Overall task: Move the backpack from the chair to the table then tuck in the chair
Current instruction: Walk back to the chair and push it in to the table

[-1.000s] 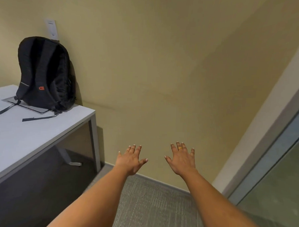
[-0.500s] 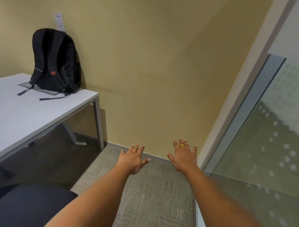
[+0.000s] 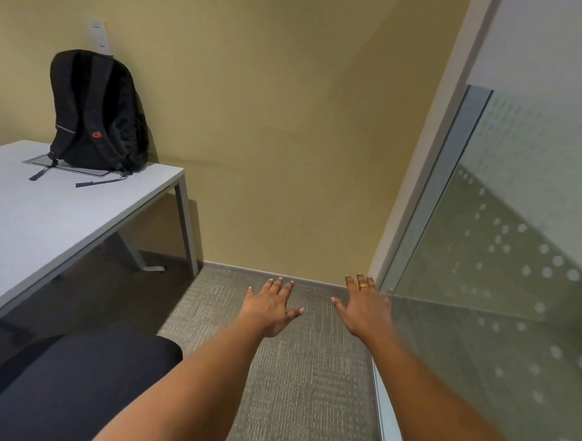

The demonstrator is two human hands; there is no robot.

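Black backpack (image 3: 97, 112) standing upright at the far corner of the white table (image 3: 49, 216), back panel and shoulder straps facing the camera, leaning toward the yellow wall (image 3: 270, 119); zips shut as far as visible, contents hidden. 2 loose strap ends trailing across the tabletop, over a flat grey inset panel (image 3: 68, 165) under the pack. Left hand (image 3: 269, 307) and right hand (image 3: 366, 307) stretched forward side by side above grey carpet (image 3: 293, 370), palms down, fingers spread wide, empty and touching nothing (a gold ring (image 3: 363, 286) on a right-hand finger). Dark chair seat (image 3: 75, 384) at lower left, beside the table's near edge, left forearm crossing in front. Frosted, dotted glass partition (image 3: 514, 263) along the right. Small white notice (image 3: 100, 37) on the wall above the pack.
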